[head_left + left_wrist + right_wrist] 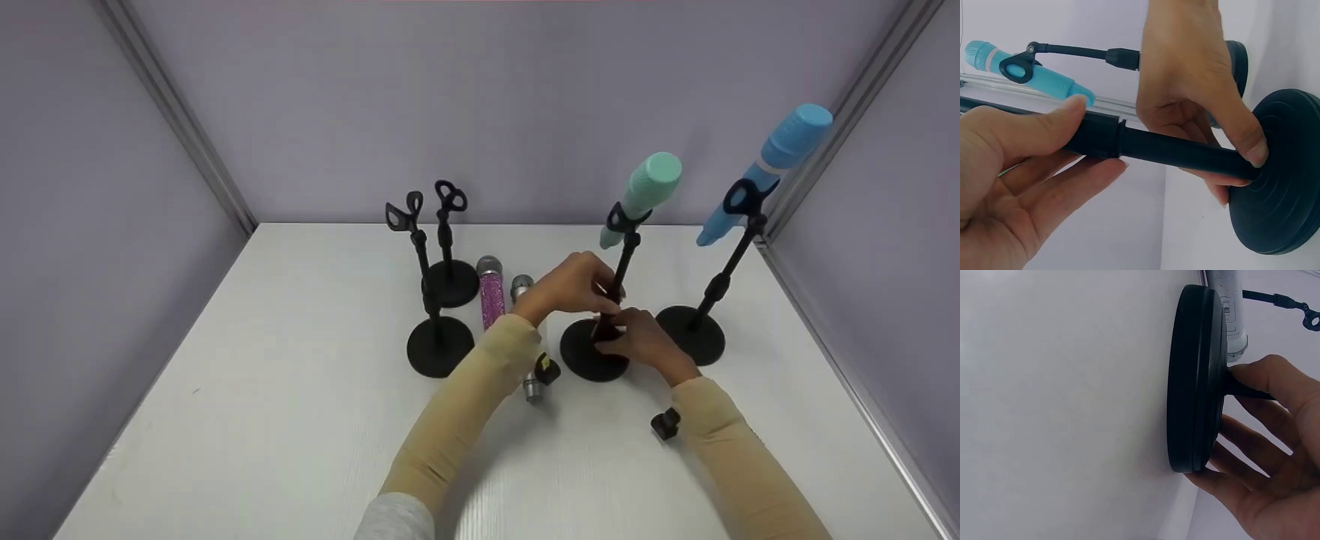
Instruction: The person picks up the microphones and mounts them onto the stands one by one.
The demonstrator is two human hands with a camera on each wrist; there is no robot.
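A mint-green microphone [654,182] leans in the clip of a black desk microphone stand [631,240]. My left hand [571,286] holds this stand's pole at the thick collar, thumb on one side and fingers on the other, as the left wrist view shows. Lower down, my right hand [643,343] pinches the pole just above the round base [1193,382]. In the right wrist view its other fingers reach along the base's rim. Whether the base is slightly off the table cannot be told. To the right, a second stand [720,285] carries a blue microphone [799,136].
Two stands with bare clips, one nearer [439,345] and one farther [450,281], are left of my arms. A pink glitter microphone [492,296] and a silver-headed microphone [521,285] lie between. Small black pieces are by my forearms. Walls [480,112] enclose the white table [300,375].
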